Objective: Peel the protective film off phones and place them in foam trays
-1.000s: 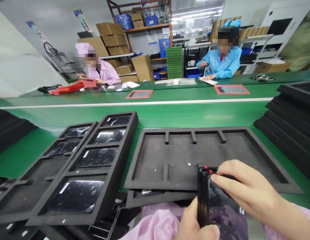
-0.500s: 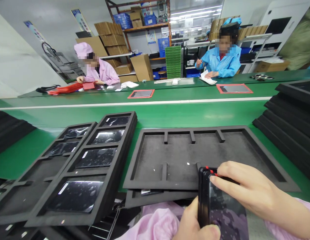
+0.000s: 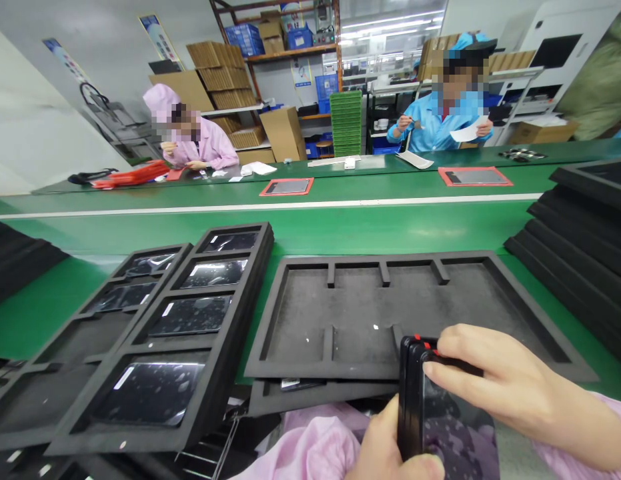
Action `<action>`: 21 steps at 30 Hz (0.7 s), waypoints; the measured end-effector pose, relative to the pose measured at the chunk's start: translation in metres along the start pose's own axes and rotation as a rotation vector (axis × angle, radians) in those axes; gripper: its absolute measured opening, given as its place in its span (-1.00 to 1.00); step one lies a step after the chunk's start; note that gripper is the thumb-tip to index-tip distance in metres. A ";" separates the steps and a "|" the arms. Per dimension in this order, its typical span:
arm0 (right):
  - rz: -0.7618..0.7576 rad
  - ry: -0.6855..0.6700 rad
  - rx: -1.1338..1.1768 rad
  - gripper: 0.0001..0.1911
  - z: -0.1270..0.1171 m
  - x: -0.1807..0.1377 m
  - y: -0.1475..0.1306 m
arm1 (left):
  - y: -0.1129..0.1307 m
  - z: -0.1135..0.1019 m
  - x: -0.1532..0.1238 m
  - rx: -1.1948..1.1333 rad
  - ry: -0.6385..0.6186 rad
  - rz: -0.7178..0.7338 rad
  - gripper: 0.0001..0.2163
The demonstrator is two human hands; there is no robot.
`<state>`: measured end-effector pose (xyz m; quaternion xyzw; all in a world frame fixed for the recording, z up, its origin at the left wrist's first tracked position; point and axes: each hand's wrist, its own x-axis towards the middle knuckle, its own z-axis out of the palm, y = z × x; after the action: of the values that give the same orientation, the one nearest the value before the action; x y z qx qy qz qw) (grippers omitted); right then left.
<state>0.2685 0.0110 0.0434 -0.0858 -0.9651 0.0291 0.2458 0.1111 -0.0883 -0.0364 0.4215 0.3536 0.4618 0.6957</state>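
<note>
My left hand (image 3: 396, 448) is wrapped round the lower left side of a small stack of black glossy screen panels (image 3: 453, 430), tilted upright at the lower right. Red tabs show along the panels' top edge. My right hand (image 3: 507, 387) grips that top edge, its fingers bent over the tabs and the front panel; its thumb is hidden. Just beyond my hands lies a dark grey foam tray (image 3: 360, 303) whose compartments hold no panels, only a small white scrap. Another tray (image 3: 260, 399) sticks out beneath it, with part of a panel showing.
Foam trays with film-covered panels (image 3: 190, 317) stand at left. Stacked black foam trays (image 3: 585, 247) rise at right. A green conveyor (image 3: 340, 223) crosses ahead, bearing red-framed panels (image 3: 287, 187). Across it sit one person in pink (image 3: 217, 143) and another in blue (image 3: 425, 123).
My hands and the stack have barely moved. Across the belt, the person in blue has lifted a white sheet, and the person in pink has raised a hand. The red-framed panels have slid slightly right.
</note>
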 end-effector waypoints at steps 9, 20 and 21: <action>0.037 0.035 0.076 -0.79 0.002 -0.002 0.001 | -0.002 -0.001 -0.003 0.036 0.059 -0.111 -0.27; 0.018 0.053 0.103 -0.79 0.002 -0.001 0.007 | -0.007 -0.005 -0.005 0.072 0.045 -0.123 -0.35; 0.016 0.055 0.101 -0.78 0.002 -0.001 0.008 | -0.007 -0.004 -0.005 0.070 0.045 -0.126 -0.35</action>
<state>0.2695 0.0184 0.0409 -0.0816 -0.9546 0.0773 0.2758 0.1081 -0.0929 -0.0436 0.4118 0.4109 0.4137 0.7003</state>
